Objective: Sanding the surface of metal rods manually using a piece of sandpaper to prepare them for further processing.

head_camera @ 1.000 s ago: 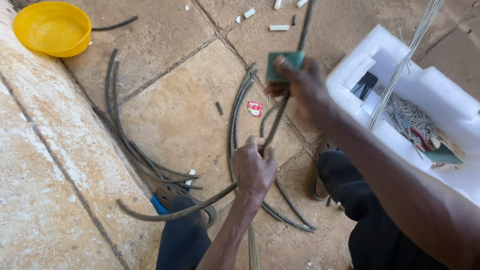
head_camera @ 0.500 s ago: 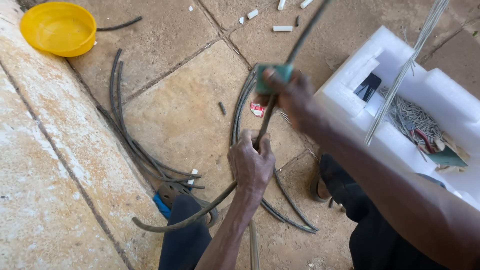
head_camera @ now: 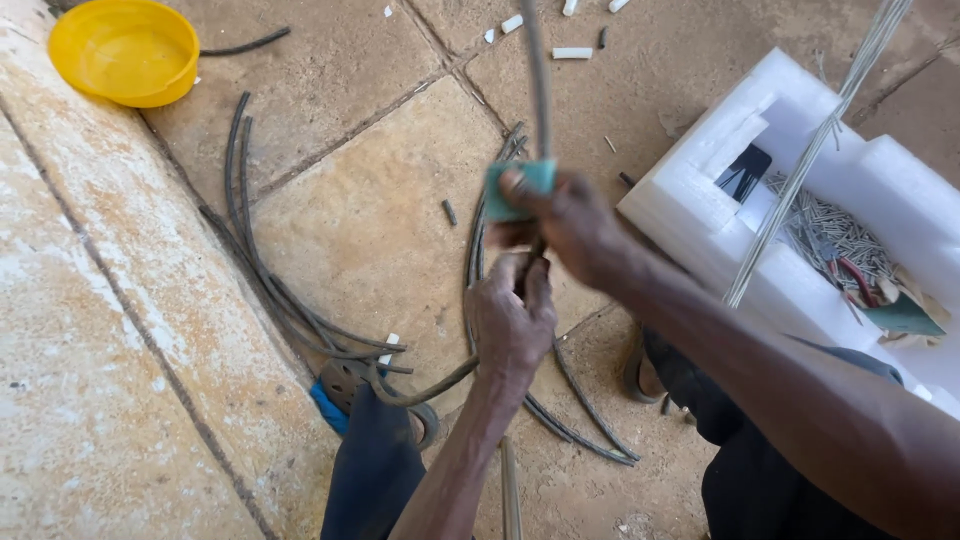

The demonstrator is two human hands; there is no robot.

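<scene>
Nearest the camera, the left hand (head_camera: pixel 510 325) is closed in a fist around a dark cable (head_camera: pixel 538 90), which is gripped just below the right hand. From the fist the cable curves down and leftward toward a sandal (head_camera: pixel 345 385) on the stone floor (head_camera: pixel 370 220). Just above, the right hand (head_camera: pixel 565 225) is pinched shut on a green pad (head_camera: pixel 520 188) that is wrapped around the same cable; the hand is blurred, so finger detail cannot be told. Above the pad the cable is seen rising straight to the top edge of the view. Under the hands, more dark cables (head_camera: pixel 260 270) are strewn in long curves over the floor. To the right, a white foam box (head_camera: pixel 720 190) is set on the floor, with thin metal pins (head_camera: pixel 830 235) heaped in its compartment and a bundle of pale wires (head_camera: pixel 830 130) slanted over it. Farther off, short white tube pieces (head_camera: pixel 572 52) are scattered near the top, and a yellow bowl (head_camera: pixel 125 50) is placed at the far left on a raised stone ledge.
</scene>
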